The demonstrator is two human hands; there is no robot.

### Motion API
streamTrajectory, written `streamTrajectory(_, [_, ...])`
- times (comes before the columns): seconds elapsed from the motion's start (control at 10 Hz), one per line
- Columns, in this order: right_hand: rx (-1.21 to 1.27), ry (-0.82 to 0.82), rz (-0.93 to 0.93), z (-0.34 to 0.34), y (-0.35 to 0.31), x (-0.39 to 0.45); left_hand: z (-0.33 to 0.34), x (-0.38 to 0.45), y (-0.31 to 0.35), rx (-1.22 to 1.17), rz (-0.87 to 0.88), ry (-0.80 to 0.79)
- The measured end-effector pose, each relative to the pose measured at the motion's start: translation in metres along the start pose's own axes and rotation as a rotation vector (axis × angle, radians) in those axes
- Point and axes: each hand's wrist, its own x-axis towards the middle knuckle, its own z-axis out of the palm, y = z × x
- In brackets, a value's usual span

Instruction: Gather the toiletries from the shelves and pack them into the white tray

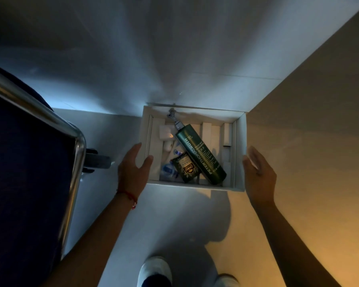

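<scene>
The white tray [240,154] sits on the floor against the wall corner. Inside it a tall green shampoo pump bottle [199,152] lies diagonally. Beside the bottle are a small dark green packet [187,168], a blue wrapped item [167,170] and small white items [165,132]. My left hand [134,168] reaches to the tray's left wall with its fingers straight, thumb over the rim. My right hand [258,175] is held flat beside the tray's right wall, fingers straight. Neither hand grips anything.
A dark blue cart or chair with a chrome tube frame [50,119] and a black caster [95,160] stands at the left. A beige wall [319,100] runs along the right. My white shoes [154,270] are on the pale floor below the tray.
</scene>
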Motion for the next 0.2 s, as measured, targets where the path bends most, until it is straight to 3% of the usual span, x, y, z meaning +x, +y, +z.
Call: streamTrajectory(0.2, [-0.362,-0.073,-0.207,-0.036,-0.044,-0.044,-0.020,-0.063,0.032,0.268,0.226,0.001])
